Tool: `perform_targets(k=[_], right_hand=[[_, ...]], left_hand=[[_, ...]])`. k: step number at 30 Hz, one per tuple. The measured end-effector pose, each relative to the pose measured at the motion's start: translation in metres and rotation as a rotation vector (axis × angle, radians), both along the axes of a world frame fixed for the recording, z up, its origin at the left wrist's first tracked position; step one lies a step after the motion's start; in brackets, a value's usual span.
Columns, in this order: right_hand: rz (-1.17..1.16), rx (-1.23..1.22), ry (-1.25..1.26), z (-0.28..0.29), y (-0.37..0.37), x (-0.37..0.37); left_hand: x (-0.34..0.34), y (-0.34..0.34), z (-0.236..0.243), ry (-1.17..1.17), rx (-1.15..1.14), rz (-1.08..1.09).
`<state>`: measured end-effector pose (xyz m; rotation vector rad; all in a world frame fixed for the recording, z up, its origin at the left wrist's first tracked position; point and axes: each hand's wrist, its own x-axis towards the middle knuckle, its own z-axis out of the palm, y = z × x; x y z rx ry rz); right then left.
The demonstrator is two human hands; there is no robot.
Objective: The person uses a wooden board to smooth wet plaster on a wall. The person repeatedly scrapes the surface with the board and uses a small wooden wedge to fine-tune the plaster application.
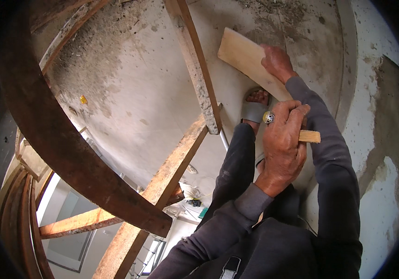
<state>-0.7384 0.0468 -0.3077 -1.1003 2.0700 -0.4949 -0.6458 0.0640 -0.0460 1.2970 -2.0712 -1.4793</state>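
The board (241,52) is plain pale tan; the narrow wood end (309,136) shows straw yellow with fine grain lines. The ring (268,117) pairs yellow with a dark-patterned silver mount. Sleeves (336,176) are charcoal, the sandal (254,111) grey. The curved plank (64,139) reads dark reddish-brown; the floor (139,79) is greyish beige, blotched brown.

Soft light is spreading across the concrete floor (162,111), a framed pane (152,260) is glaring near-white, a dark wooden beam (55,125) is showing dim, and fisheye distortion is bending edges toward the blackened rim.
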Motion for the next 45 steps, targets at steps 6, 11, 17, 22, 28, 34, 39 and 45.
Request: perform_targets(k=[6, 11, 17, 22, 28, 34, 39, 45], right_hand=[[-0.203, -0.085, 0.293, -0.015, -0.032, -0.034], [-0.172, -0.02, 0.238, -0.003, -0.044, -0.066], [-0.099, -0.031, 0.227, -0.01, 0.0, -0.017], [-0.211, -0.108, 0.346, 0.004, -0.016, -0.044], [0.08, -0.091, 0.367, 0.013, 0.008, -0.043], [0.002, -0.024, 0.571, -0.001, 0.004, -0.089], [-0.093, -0.044, 0.507, -0.005, -0.005, -0.126], [0.178, -0.068, 0.435, -0.006, 0.011, -0.065]], left_hand=[[0.002, 0.002, 0.0, 0.015, 0.016, -0.01], [0.006, -0.001, 0.0, -0.006, 0.028, -0.011], [0.002, 0.0, 0.001, 0.036, 0.016, -0.005], [0.004, 0.002, 0.001, 0.033, 0.077, -0.006], [0.003, 0.0, 0.001, 0.012, 0.055, -0.022], [0.005, 0.002, 0.0, 0.0, 0.098, -0.034], [-0.001, -0.001, 0.005, 0.011, 0.087, -0.041], [-0.001, 0.0, 0.0, 0.005, 0.059, -0.042]])
